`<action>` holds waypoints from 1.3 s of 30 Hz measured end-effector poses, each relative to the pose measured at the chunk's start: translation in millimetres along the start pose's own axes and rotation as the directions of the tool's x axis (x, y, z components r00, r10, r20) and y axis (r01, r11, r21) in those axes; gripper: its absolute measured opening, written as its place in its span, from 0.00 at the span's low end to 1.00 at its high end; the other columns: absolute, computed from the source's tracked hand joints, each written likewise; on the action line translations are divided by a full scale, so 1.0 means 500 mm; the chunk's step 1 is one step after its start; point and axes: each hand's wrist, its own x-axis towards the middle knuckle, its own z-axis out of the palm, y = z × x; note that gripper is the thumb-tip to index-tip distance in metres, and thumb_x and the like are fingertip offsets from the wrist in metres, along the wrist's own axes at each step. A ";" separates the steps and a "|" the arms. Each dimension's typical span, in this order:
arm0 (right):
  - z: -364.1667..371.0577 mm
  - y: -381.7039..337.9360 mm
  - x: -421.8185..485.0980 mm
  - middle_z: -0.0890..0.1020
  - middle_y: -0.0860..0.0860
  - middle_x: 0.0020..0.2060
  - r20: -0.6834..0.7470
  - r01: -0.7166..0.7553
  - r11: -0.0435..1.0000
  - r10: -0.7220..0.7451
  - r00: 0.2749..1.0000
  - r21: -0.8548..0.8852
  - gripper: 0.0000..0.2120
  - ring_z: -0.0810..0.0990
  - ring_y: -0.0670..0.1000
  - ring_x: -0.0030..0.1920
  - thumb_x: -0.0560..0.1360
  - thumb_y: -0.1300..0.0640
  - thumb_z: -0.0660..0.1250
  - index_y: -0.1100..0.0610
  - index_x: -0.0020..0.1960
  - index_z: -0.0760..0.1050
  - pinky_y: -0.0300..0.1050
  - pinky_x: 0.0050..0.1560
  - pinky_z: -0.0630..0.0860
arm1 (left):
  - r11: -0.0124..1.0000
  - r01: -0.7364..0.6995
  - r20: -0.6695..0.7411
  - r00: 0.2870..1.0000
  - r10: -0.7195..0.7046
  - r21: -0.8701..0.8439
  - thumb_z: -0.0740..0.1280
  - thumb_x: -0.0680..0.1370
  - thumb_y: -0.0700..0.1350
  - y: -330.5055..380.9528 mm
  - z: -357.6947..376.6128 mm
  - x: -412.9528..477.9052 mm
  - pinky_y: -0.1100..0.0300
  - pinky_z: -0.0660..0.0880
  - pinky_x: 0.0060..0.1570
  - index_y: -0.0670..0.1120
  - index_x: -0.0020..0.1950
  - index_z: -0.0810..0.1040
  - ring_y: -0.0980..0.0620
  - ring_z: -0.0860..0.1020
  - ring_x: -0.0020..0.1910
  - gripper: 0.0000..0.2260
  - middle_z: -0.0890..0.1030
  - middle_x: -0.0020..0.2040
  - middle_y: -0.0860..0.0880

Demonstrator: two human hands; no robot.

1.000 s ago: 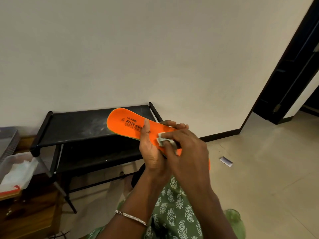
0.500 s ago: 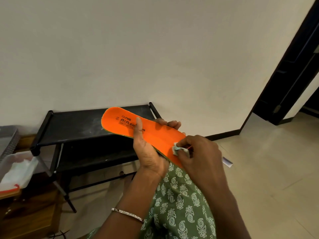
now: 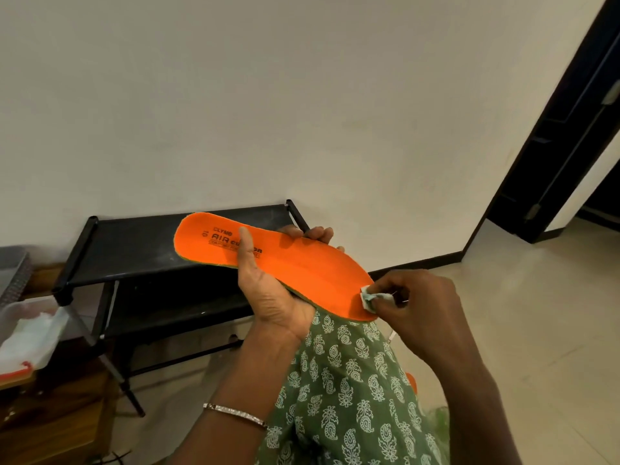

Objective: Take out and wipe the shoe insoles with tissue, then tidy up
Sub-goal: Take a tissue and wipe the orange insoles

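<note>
Wiping is under way on the orange insole (image 3: 295, 266), which is held in the air in front of a black shoe rack (image 3: 141, 250). It is clamped across its middle by the left hand (image 3: 268, 297), thumb on the printed face and fingers curled round the far edge. A small wad of tissue (image 3: 370, 298) is pinched in the right hand (image 3: 419, 303) and pressed to the near end. The insole is judged light, thin and bendy, so a mid-length hold is favoured against flopping. A clear plastic tub (image 3: 20, 313) at the left is seen to hold crumpled white tissue.
</note>
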 end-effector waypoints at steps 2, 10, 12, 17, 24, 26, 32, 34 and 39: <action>0.016 -0.014 0.001 0.82 0.40 0.38 -0.059 0.018 1.000 -0.018 0.998 0.007 0.04 0.79 0.41 0.39 0.70 0.55 0.75 0.46 0.44 0.85 0.45 0.41 0.77 | 1.000 0.017 -0.014 1.000 -0.017 -0.008 0.58 0.77 0.69 -0.008 0.002 -0.004 0.30 0.68 0.65 0.43 0.48 0.77 0.35 0.77 0.60 0.29 0.78 0.52 0.35; 0.071 -0.092 -0.012 0.84 0.44 0.45 -0.148 0.268 0.931 -0.237 0.960 0.247 0.08 0.81 0.43 0.45 0.72 0.58 0.74 0.49 0.49 0.85 0.47 0.47 0.80 | 0.988 0.143 -0.033 0.989 -0.145 -0.055 0.61 0.73 0.70 -0.035 0.003 -0.014 0.37 0.69 0.67 0.43 0.46 0.75 0.37 0.78 0.61 0.28 0.76 0.53 0.36; 0.050 -0.063 -0.004 0.84 0.43 0.44 -0.144 0.177 0.957 -0.147 0.979 0.228 0.07 0.81 0.42 0.43 0.72 0.55 0.75 0.47 0.49 0.85 0.48 0.46 0.80 | 0.993 0.111 -0.040 0.993 -0.113 -0.045 0.59 0.75 0.69 -0.027 0.002 -0.012 0.38 0.74 0.63 0.42 0.46 0.76 0.36 0.78 0.60 0.29 0.77 0.52 0.36; 0.011 -0.017 -0.002 0.82 0.42 0.37 -0.193 -0.002 0.998 0.014 0.981 0.063 0.02 0.80 0.43 0.39 0.71 0.54 0.75 0.48 0.44 0.84 0.50 0.43 0.80 | 0.997 0.066 -0.029 0.997 -0.067 -0.036 0.59 0.75 0.70 -0.016 0.004 -0.010 0.28 0.67 0.65 0.43 0.47 0.77 0.35 0.78 0.60 0.29 0.79 0.52 0.36; 0.068 -0.093 -0.015 0.82 0.46 0.44 -0.340 0.188 0.976 -0.142 0.929 0.105 0.07 0.80 0.47 0.42 0.72 0.58 0.73 0.51 0.50 0.83 0.44 0.42 0.76 | 0.986 0.160 -0.089 0.984 -0.156 0.039 0.59 0.76 0.66 -0.060 0.052 -0.051 0.54 0.79 0.46 0.43 0.46 0.77 0.45 0.80 0.44 0.25 0.77 0.43 0.42; 0.074 -0.104 -0.019 0.81 0.47 0.45 -0.376 0.234 0.966 -0.178 0.909 0.108 0.10 0.80 0.47 0.44 0.71 0.59 0.73 0.51 0.52 0.83 0.43 0.43 0.76 | 0.980 0.198 -0.079 0.977 -0.196 0.023 0.60 0.76 0.64 -0.071 0.054 -0.058 0.57 0.79 0.43 0.44 0.45 0.77 0.49 0.78 0.42 0.23 0.77 0.41 0.46; 0.036 -0.048 0.000 0.83 0.44 0.40 -0.252 0.134 0.984 -0.102 0.962 0.116 0.04 0.80 0.44 0.39 0.70 0.53 0.76 0.49 0.45 0.84 0.50 0.42 0.79 | 0.989 0.131 -0.083 0.989 -0.126 0.063 0.60 0.76 0.65 -0.069 0.041 -0.046 0.47 0.80 0.51 0.40 0.50 0.77 0.40 0.81 0.46 0.27 0.80 0.44 0.39; 0.018 -0.024 0.001 0.83 0.43 0.37 -0.183 0.019 0.997 -0.005 0.983 0.075 0.03 0.79 0.43 0.39 0.71 0.53 0.76 0.49 0.43 0.83 0.49 0.42 0.78 | 0.994 0.076 -0.071 0.995 -0.071 0.078 0.58 0.77 0.66 -0.054 0.031 -0.034 0.40 0.75 0.60 0.40 0.49 0.77 0.36 0.79 0.54 0.28 0.79 0.46 0.36; 0.017 -0.021 -0.001 0.82 0.44 0.39 -0.162 -0.065 0.996 0.053 0.985 -0.068 0.02 0.76 0.46 0.40 0.74 0.54 0.71 0.49 0.44 0.82 0.44 0.40 0.69 | 0.998 0.062 -0.050 0.997 -0.061 0.028 0.59 0.75 0.67 -0.044 0.022 -0.025 0.32 0.69 0.65 0.40 0.51 0.76 0.35 0.78 0.57 0.29 0.78 0.49 0.36</action>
